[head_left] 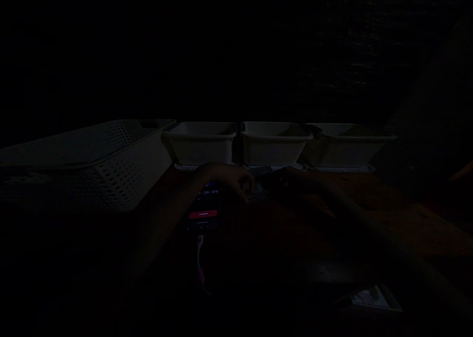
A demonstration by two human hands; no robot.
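Observation:
In very dim light, a dark item with a pale fine pattern [259, 184], perhaps fabric, lies between my two hands; its kind cannot be made out. My left hand [231, 177] reaches in from the left with its fingers curled down onto the item's left side. From the right, my right hand [287, 177] meets the item's other side, its fingers mostly lost in shadow. Under my left wrist lies a phone [203, 214] with a lit screen showing digits and a red button.
Beyond my hands stand three pale tubs, the left [205, 147], middle [275, 147] and right [340, 150]. A large perforated basket [148, 162] is at the left. A white cable [198, 251] runs from the phone. Near the front right lies a flat printed item [375, 297] on the wooden table [417, 223].

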